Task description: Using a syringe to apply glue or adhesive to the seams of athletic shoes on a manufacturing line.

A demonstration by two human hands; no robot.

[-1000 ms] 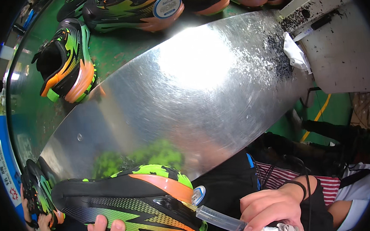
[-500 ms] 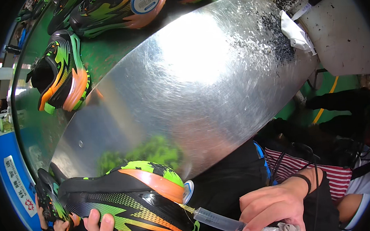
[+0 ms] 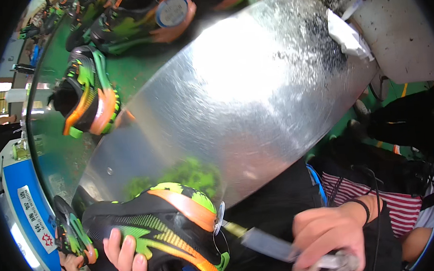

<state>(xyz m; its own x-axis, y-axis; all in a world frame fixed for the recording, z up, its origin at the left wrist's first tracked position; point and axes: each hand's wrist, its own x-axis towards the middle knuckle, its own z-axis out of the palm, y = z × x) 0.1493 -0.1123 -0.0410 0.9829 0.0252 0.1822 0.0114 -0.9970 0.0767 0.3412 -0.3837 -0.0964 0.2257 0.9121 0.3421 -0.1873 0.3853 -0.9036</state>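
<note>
A black sneaker (image 3: 155,216) with green, yellow and orange patterning lies on its side, sole toward the metal plate, in my left hand (image 3: 125,258). My left fingers wrap its upper from below. A round tag (image 3: 219,219) on a thin loop hangs at its heel end. My right hand (image 3: 327,235) is closed round a clear syringe (image 3: 267,244) with a yellowish tip that points at the heel. Blur hides whether the tip touches the tag; it looks slightly off the sole. Something whitish and crumpled shows under my right fingers, too smeared to name.
A shiny metal plate (image 3: 190,102) covers the green bench. One matching sneaker (image 3: 90,93) stands at its left; several more stand behind, one with a round tag (image 3: 172,12). A white cloth (image 3: 345,35) lies far right. At lower left, another person's hand (image 3: 73,263) is at a sneaker (image 3: 73,228).
My right hand has drawn the syringe back to the right, its tip leaving the edge of the sneaker's sole. The whole view has shifted slightly; my left hand keeps its hold.
</note>
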